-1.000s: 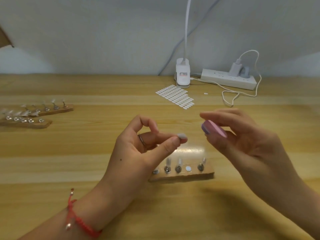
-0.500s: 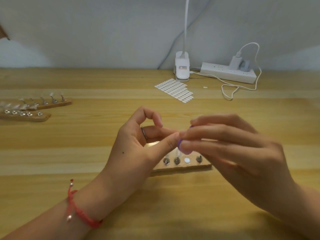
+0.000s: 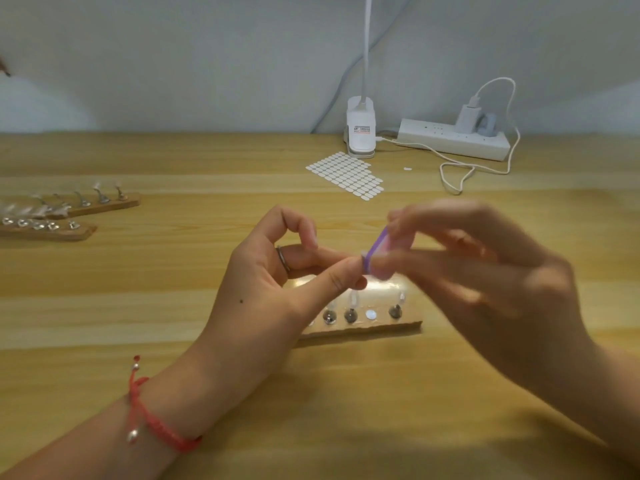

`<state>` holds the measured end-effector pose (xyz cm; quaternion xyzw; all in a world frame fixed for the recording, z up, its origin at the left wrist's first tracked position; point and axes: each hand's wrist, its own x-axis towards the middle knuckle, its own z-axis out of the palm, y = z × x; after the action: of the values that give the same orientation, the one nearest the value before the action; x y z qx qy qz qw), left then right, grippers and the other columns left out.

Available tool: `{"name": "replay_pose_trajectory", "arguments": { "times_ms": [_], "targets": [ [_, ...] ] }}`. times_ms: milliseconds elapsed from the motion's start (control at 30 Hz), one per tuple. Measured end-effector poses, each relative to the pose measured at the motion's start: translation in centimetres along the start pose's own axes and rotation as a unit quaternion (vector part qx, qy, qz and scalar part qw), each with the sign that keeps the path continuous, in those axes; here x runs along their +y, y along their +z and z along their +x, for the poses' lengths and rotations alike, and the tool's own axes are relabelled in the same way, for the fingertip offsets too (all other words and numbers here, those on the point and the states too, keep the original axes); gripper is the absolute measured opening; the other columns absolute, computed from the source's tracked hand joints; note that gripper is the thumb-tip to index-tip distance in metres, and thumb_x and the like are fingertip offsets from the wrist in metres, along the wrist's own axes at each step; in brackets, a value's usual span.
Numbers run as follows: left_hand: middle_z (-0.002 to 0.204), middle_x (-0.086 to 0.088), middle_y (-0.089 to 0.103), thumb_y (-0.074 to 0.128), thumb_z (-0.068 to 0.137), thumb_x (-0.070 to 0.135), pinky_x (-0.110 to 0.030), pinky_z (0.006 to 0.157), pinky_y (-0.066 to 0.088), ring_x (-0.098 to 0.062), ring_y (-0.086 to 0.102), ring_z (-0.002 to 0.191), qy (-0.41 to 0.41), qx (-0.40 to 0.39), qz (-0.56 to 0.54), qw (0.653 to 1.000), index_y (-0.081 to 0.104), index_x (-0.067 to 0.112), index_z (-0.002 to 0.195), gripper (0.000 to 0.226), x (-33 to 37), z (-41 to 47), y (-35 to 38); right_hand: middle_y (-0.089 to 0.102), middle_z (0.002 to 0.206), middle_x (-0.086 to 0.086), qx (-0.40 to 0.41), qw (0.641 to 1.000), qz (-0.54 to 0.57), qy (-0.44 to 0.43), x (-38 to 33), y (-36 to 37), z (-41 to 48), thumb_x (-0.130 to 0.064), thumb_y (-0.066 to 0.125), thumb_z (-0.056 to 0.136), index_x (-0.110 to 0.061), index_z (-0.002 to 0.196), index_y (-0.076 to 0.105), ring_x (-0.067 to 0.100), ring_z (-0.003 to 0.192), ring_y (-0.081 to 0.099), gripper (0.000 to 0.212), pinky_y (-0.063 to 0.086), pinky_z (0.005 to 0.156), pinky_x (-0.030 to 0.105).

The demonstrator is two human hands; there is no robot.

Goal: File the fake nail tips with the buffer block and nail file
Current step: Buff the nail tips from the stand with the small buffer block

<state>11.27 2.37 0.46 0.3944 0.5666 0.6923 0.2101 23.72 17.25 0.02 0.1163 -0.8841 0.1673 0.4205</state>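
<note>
Buffer block [image 3: 381, 247]: pink with a purple face, gripped in the fingers of your right hand above the middle of the table; its long axis runs from near-left to far-right, and the purple near-left end points at your left thumb tip
Nail tip [image 3: 363, 254]: only a small pale sliver shows at your left thumb tip, touching the purple end of the block; too small and blurred to tell which way it points
Left hand [image 3: 273, 289]: your thumb and a finger are pinched together on the nail tip, the index finger curled up in an arch above them; a ring sits on one finger and a red cord bracelet [image 3: 152, 420] on your wrist
Right hand [image 3: 485, 289]: blurred, fingers closed round the block from the right, thumb below and fingers on top
Wooden holder [image 3: 367, 329]: lies on the table just under your hands, its long side running left to right, with small metal stands in a row and one white round spot between them
Other holders [image 3: 69, 216]: two more wooden strips with stands, far left on the table
Sticker sheet [image 3: 346, 174]: white oval pads, lying far of your hands, just near of the lamp clamp [image 3: 361, 131]
Power strip [image 3: 453, 140]: far right by the wall, a white charger plugged in, its cable looped on the wooden table [image 3: 173, 306]
</note>
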Motion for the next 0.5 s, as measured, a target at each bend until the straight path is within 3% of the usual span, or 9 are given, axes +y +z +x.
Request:
{"name": "replay_pose_trajectory", "arguments": {
  "times_ms": [167, 333, 500],
  "targets": [
    [0.078, 0.007, 0.075, 0.077, 0.074, 0.019, -0.020, 0.065, 0.054, -0.010, 0.071, 0.073, 0.064, 0.022, 0.119, 0.991, 0.036, 0.011, 0.080, 0.042, -0.21, -0.18, 0.12, 0.065, 0.108, 0.014, -0.042, 0.997, -0.050, -0.045, 0.59, -0.35, -0.17, 0.004, 0.068, 0.088, -0.003, 0.102, 0.075, 0.032, 0.106, 0.065, 0.017, 0.052, 0.090, 0.040],
    [0.078, 0.012, 0.074, 0.073, 0.076, 0.017, -0.018, 0.052, 0.051, -0.006, 0.067, 0.069, 0.091, 0.033, 0.150, 0.984, 0.036, 0.015, 0.079, 0.037, -0.38, -0.32, 0.04, 0.065, 0.106, 0.007, -0.037, 0.999, -0.005, -0.026, 0.12, 0.02, -0.39, -0.005, 0.061, 0.096, -0.001, 0.100, 0.076, 0.030, 0.108, 0.064, 0.015, 0.052, 0.091, 0.039],
    [0.080, 0.012, 0.074, 0.075, 0.078, 0.017, -0.014, 0.052, 0.048, -0.005, 0.067, 0.071, 0.101, 0.031, 0.155, 0.982, 0.036, 0.017, 0.079, 0.039, -0.48, -0.34, 0.03, 0.061, 0.110, 0.012, -0.012, 1.000, -0.014, -0.014, 0.29, -0.14, -0.18, 0.000, 0.065, 0.092, -0.006, 0.103, 0.073, 0.031, 0.106, 0.064, 0.015, 0.055, 0.087, 0.040]
  ]
}}
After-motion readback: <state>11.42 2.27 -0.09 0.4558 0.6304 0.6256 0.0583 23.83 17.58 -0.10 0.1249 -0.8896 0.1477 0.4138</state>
